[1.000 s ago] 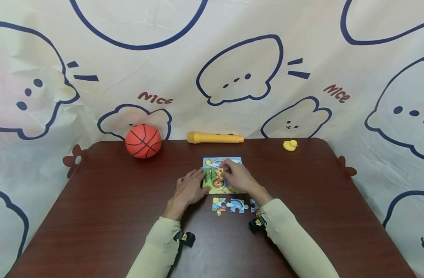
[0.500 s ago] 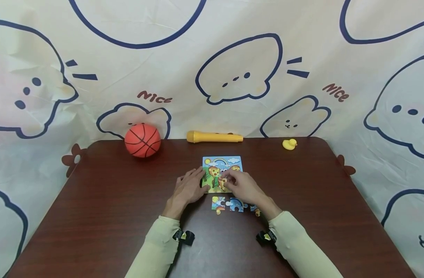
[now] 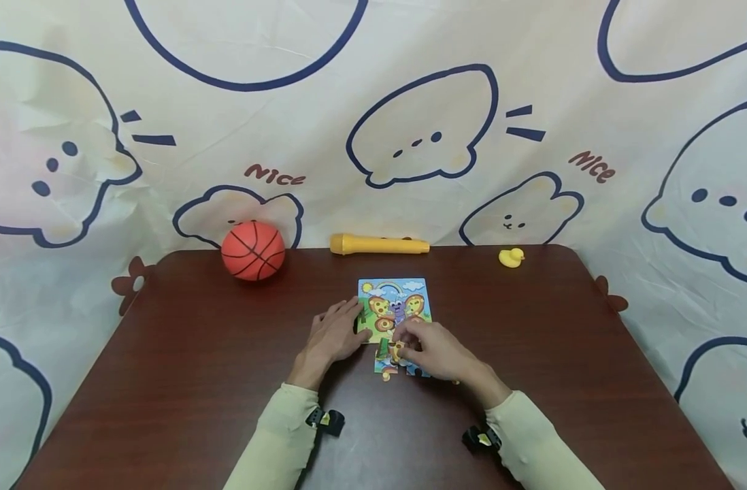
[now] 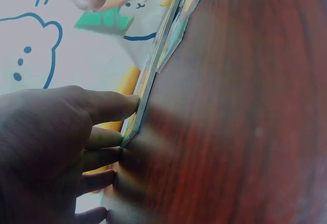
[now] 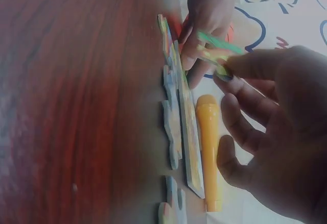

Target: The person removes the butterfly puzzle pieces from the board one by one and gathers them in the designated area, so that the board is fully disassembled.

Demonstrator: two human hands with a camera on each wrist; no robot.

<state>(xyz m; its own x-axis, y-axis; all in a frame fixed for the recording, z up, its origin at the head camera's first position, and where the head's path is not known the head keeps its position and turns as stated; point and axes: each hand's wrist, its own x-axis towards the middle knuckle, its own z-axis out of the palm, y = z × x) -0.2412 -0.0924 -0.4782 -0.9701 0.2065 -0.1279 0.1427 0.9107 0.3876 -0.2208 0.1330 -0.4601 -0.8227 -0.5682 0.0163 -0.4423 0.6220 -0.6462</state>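
A: Head view first: what is the surface like?

B: A dark reddish-brown wooden surface [image 3: 196,381] with rounded corners, pushed up against a cream cloth backdrop [image 3: 410,102] printed with navy-outlined cartoon animals and the word "Nice" in red. The cloth hangs down past both sides.

A: What sits along the far edge?

B: An orange toy basketball [image 3: 253,250] to the left, a yellow torch [image 3: 379,243] lying on its side near the middle, and a small yellow duck [image 3: 511,257] to the right, all well apart from one another.

A: And the hands?

B: The puzzle board [image 3: 394,306], showing a butterfly under a rainbow, lies flat at the centre. The left hand [image 3: 335,333] rests with straight fingers against the board's left edge; the left wrist view shows the fingertips [image 4: 127,103] touching that edge. The right hand [image 3: 437,352] is just in front of the board, thumb and fingers pinched on a puzzle piece [image 3: 393,350] held off the surface, as the right wrist view [image 5: 217,55] confirms.

A: Anything under it?

B: Loose pieces [image 3: 388,368] lie on the surface just in front of the board, partly hidden by that hand.
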